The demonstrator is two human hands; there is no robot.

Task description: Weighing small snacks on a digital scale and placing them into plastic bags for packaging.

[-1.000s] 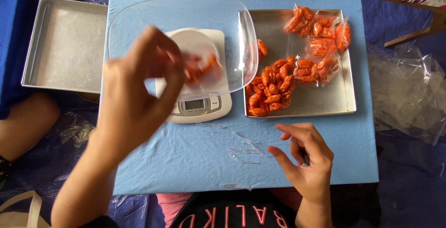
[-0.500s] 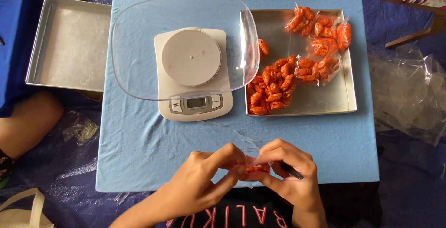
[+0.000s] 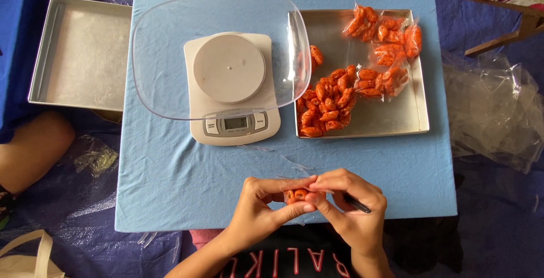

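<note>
My left hand (image 3: 262,205) and my right hand (image 3: 348,205) meet at the near edge of the blue cloth-covered table (image 3: 187,170). Together they pinch a small clear packet of orange snack pieces (image 3: 297,194). A thin dark stick (image 3: 357,204) also lies under my right fingers. Further back stands a white kitchen scale (image 3: 229,88) with a clear plastic bowl (image 3: 170,45) on its platform; the bowl holds nothing. To its right a metal tray (image 3: 396,120) carries a loose pile of orange snacks (image 3: 328,105) and several filled packets (image 3: 385,45).
A second metal tray (image 3: 82,54) lies at the left. Thin clear plastic strips (image 3: 294,167) are scattered on the cloth before the scale. Crumpled clear bags (image 3: 493,108) lie on the blue tarp at the right. Another person's limb (image 3: 34,147) rests at the left edge.
My left hand came down from the clear bowl with a packet of snacks and joined my right hand at the near edge. The bowl now holds nothing.
</note>
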